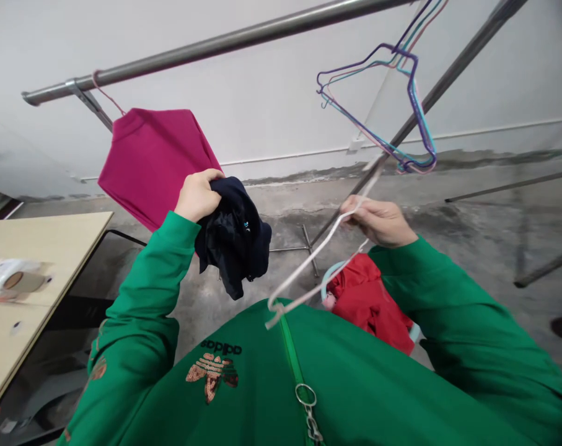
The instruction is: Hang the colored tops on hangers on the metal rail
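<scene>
White hanger [309,258] slants lengthwise, rising rightward.

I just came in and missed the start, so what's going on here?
Someone in a green top has a bunched dark garment in the left hand and a white hanger with nothing on it in the right hand. A magenta garment hangs from the metal rail on the left, and several bare coloured hangers hang on the right. Below, red cloth fills a light blue tub.
</scene>
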`<state>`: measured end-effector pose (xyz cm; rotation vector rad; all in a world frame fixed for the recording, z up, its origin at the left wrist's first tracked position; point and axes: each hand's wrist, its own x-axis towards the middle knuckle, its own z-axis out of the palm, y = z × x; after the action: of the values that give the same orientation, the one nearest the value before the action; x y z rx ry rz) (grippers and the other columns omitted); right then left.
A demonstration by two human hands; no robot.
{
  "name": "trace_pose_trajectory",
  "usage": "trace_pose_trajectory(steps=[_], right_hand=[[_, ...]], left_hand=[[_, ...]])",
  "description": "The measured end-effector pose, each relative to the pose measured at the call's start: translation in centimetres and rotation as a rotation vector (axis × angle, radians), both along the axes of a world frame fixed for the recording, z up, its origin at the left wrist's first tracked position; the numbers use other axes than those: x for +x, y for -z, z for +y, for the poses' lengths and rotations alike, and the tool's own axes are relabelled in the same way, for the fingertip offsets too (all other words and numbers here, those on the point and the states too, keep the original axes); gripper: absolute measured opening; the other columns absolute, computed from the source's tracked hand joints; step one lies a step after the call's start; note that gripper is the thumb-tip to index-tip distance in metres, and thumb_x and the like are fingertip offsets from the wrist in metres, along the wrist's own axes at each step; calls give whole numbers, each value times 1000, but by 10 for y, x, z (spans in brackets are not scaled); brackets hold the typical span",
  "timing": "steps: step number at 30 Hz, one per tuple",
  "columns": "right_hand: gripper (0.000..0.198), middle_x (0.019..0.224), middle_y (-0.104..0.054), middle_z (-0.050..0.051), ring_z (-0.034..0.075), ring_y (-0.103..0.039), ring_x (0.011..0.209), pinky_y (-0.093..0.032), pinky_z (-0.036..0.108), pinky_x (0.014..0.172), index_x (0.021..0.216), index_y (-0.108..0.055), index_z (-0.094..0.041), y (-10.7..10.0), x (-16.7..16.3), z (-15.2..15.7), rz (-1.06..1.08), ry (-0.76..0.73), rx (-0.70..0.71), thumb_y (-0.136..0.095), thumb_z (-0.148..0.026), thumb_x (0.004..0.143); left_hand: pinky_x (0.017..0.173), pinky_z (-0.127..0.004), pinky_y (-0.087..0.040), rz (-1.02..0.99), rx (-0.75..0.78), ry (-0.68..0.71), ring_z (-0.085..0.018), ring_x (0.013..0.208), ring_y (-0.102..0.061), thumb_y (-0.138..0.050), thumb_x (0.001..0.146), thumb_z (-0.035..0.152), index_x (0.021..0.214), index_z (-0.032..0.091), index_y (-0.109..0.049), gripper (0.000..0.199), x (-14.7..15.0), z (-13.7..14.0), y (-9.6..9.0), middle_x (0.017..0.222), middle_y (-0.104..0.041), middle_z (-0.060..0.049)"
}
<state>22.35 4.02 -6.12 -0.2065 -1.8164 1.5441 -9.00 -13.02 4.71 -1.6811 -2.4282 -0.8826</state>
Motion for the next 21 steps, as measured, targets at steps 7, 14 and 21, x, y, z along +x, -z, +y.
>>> trace_pose_trajectory(steps=[7, 14, 21], right_hand=[[52, 124, -53, 13, 27, -41, 129, -31, 45, 111, 71, -68, -17, 29, -107, -42, -198, -246, 306, -52, -65, 81], [56, 83, -54, 6, 18, -54, 82, -46, 37, 84, 69, -62, -17, 15, -128, -34, -162, -71, 372, -41, -67, 85], [43, 63, -50, 2, 13, -46, 63, -39, 29, 64, 63, -62, -18, -47, -118, -8, -231, -57, 502, -55, -56, 83]], left_hand=[[75, -28, -50, -23, 101, 98, -17, 76, -62, -52, 69, 14, 93, 12, -69, 30, 26, 9, -11, 81, -70, -4], [84, -33, -48, 288, -98, 73, -22, 93, -62, -51, 72, 11, 105, 16, -65, 36, -3, -5, -10, 98, -68, -7], [86, -38, -47, 478, -505, -46, -30, 107, -58, -52, 81, 23, 131, 24, -49, 49, -45, -19, 33, 116, -58, -12]])
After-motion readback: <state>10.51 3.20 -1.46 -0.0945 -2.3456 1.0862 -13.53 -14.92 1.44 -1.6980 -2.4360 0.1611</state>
